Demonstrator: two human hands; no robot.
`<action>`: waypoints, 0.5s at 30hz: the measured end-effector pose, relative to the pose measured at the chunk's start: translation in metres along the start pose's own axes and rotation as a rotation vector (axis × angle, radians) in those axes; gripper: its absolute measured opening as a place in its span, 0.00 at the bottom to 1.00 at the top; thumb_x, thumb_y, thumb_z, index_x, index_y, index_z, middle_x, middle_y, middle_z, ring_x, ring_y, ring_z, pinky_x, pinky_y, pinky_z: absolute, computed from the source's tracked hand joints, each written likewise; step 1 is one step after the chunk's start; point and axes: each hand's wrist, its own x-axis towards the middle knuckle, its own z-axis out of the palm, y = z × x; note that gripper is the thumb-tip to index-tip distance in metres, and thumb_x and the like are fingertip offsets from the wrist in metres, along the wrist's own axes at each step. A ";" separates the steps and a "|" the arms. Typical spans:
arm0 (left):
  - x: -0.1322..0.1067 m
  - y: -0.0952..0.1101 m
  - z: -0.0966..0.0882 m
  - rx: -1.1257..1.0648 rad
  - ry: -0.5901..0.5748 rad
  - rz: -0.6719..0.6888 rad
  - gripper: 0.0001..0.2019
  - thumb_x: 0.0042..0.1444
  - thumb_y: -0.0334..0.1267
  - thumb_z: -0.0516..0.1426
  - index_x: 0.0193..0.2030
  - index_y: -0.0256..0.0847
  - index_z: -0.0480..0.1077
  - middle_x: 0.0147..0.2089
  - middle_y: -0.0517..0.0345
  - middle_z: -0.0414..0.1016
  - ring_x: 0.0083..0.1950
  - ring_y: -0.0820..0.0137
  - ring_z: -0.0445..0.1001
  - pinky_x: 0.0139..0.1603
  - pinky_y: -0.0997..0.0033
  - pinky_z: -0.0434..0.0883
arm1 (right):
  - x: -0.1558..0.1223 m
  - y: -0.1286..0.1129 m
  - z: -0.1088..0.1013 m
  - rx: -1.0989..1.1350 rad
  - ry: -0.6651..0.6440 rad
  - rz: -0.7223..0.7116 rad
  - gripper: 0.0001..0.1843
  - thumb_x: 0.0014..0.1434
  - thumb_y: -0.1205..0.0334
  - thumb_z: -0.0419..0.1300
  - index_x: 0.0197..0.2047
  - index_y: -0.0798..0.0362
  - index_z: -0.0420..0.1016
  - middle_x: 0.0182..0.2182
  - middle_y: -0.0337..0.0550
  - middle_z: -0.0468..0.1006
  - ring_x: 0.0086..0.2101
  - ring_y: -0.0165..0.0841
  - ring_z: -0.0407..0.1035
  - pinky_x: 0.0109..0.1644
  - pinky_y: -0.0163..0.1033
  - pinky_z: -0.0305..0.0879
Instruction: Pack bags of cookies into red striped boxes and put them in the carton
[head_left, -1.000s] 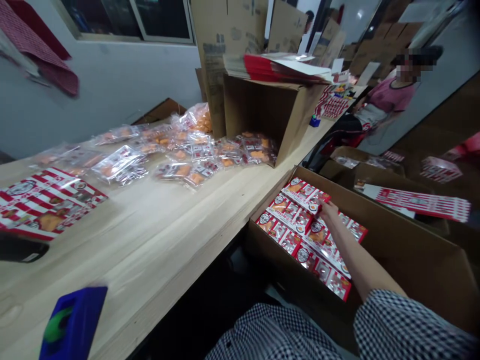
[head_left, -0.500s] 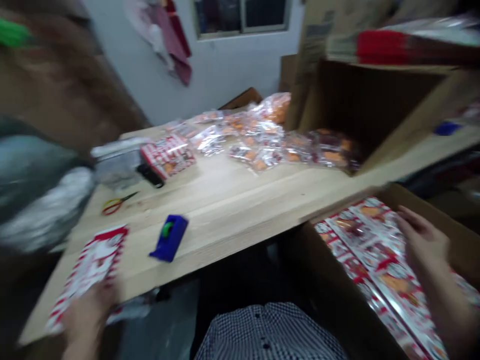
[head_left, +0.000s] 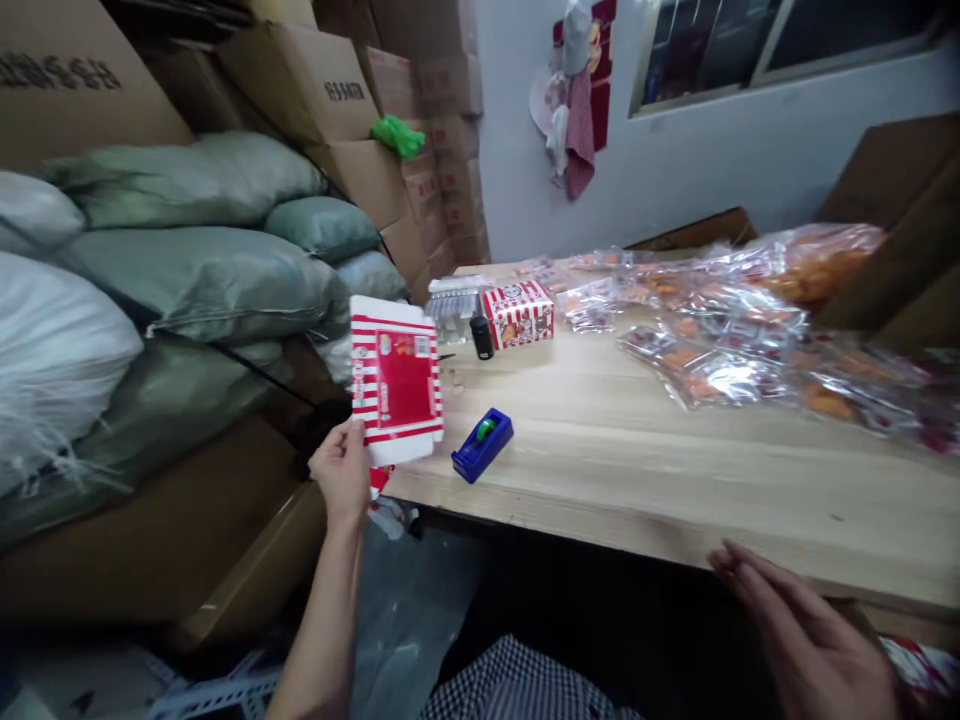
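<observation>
My left hand (head_left: 343, 470) pinches a flattened red-and-white striped carton (head_left: 401, 385) by its lower left corner and holds it up over the table's left end. Under it, part of another red printed piece (head_left: 381, 478) peeks out at the table edge. To the right of the carton sits a blue tape dispenser (head_left: 482, 446) with a green roll core. My right hand (head_left: 814, 640) hovers at the front edge of the table, fingers stretched out, nothing visible in it. A made-up striped box (head_left: 519, 312) stands farther back, beside a small black cylinder (head_left: 482, 338).
Clear packets with orange contents (head_left: 720, 330) are spread over the right and back of the wooden table (head_left: 600, 455). Stuffed sacks (head_left: 202, 275) and stacked cartons (head_left: 352, 110) rise on the left. An open cardboard box (head_left: 900, 260) stands at the right.
My left hand has lifted the flat carton off the table. My right hand has left the printed packages in the box at the right. The view has swung left.
</observation>
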 end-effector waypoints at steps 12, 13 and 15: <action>-0.178 0.041 0.085 -0.100 -0.728 0.001 0.21 0.59 0.43 0.61 0.59 0.48 0.69 0.60 0.50 0.73 0.61 0.57 0.71 0.61 0.55 0.67 | 0.018 -0.007 0.070 0.224 -0.279 -0.050 0.25 0.61 0.50 0.64 0.60 0.46 0.72 0.45 0.47 0.84 0.41 0.40 0.80 0.47 0.48 0.78; -0.172 0.048 0.090 -0.034 -0.710 0.169 0.24 0.59 0.41 0.61 0.62 0.49 0.66 0.63 0.50 0.69 0.64 0.57 0.67 0.64 0.54 0.63 | 0.018 -0.006 0.065 0.189 -0.280 -0.055 0.23 0.60 0.50 0.65 0.57 0.46 0.75 0.44 0.46 0.84 0.41 0.40 0.80 0.47 0.47 0.77; -0.160 0.057 0.099 0.078 -0.761 0.433 0.26 0.59 0.39 0.61 0.64 0.50 0.63 0.64 0.49 0.67 0.66 0.56 0.64 0.67 0.51 0.58 | 0.020 -0.007 0.054 0.110 -0.308 -0.072 0.21 0.60 0.50 0.65 0.55 0.46 0.78 0.45 0.46 0.84 0.44 0.40 0.79 0.49 0.46 0.76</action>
